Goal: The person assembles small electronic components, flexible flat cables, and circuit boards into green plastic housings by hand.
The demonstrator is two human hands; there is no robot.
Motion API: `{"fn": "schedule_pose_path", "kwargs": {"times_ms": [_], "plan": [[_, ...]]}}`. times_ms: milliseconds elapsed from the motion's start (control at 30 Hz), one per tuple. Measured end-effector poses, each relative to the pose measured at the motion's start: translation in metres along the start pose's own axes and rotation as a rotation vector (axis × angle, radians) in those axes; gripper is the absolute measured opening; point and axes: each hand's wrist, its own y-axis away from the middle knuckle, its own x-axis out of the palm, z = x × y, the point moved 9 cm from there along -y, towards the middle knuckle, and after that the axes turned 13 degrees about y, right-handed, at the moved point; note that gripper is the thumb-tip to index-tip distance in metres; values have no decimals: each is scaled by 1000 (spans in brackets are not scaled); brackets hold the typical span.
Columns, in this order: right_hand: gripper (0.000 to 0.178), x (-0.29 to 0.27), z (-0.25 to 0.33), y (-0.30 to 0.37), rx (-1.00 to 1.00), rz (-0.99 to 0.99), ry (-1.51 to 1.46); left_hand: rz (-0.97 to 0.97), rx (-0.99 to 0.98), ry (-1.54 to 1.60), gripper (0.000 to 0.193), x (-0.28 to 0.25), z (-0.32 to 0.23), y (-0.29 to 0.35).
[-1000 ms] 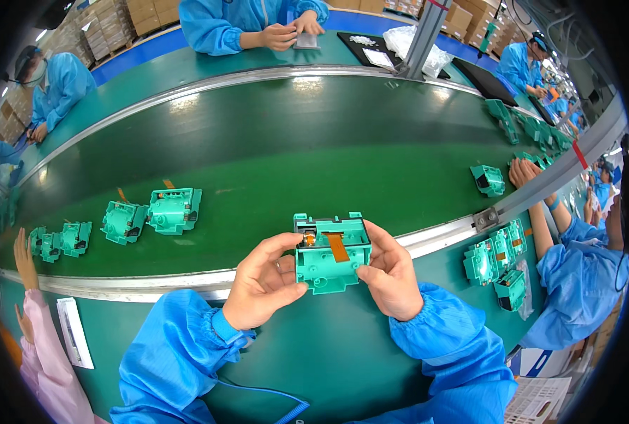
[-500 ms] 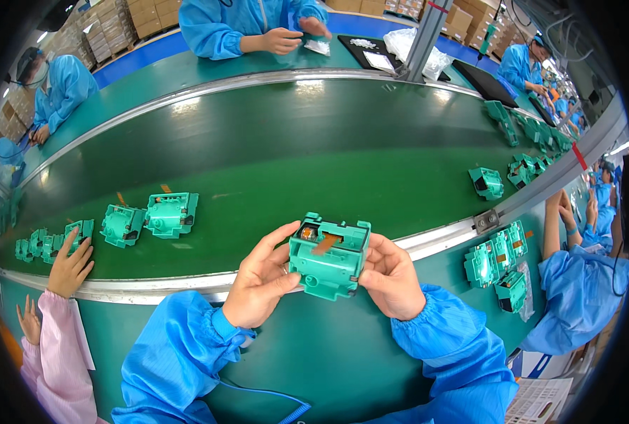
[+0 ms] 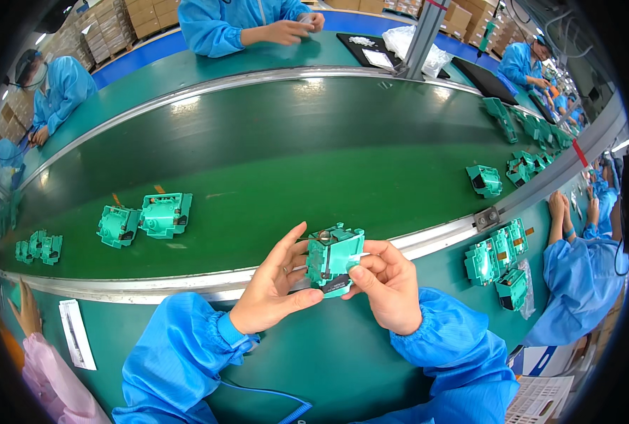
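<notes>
Over the near edge of the conveyor, I hold a green plastic housing [image 3: 334,256] up between both hands. It is turned on its side, with a black part at its lower end. My right hand [image 3: 392,290] grips its right side, thumb across the front and fingers behind. My left hand [image 3: 268,286] is at the left side; its thumb meets the lower end and some fingertips touch the left edge, while the index finger points up free. Blue sleeves cover both forearms.
Two green housings [image 3: 164,215] with orange flex strips lie on the conveyor belt [image 3: 258,191] to the left. Several more housings [image 3: 494,258] stand on the bench at right. A co-worker's pink sleeve [image 3: 56,374] is near a white paper [image 3: 78,336]. A metal rail [image 3: 434,244] edges the belt.
My hands have turned the housing onto its side. The co-worker in pink has drawn a hand back from the belt, and a housing there is gone. The housings on the left have shifted slightly left.
</notes>
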Motion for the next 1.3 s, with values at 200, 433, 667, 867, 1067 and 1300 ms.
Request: {"fn": "schedule_pose_path", "kwargs": {"times_ms": [200,433,667,867,1067,1300], "plan": [[35,10,6,5,-86,44,61,-46,74,-87,83,1,-8,1],[45,4,45,20,-620,-160,718,-187,-131,675,80,-21,8,10],[58,28,54,25,-718,8,842,29,-238,1096,82,3,-1,14],[57,32,57,25,-758,26,860,-25,-192,954,79,-13,8,12],[46,21,60,19,-664,17,893,-153,93,542,70,-18,-22,-8],[51,-44,110,-16,-442,49,1571,-744,495,-1015,70,-64,-115,17]]}}
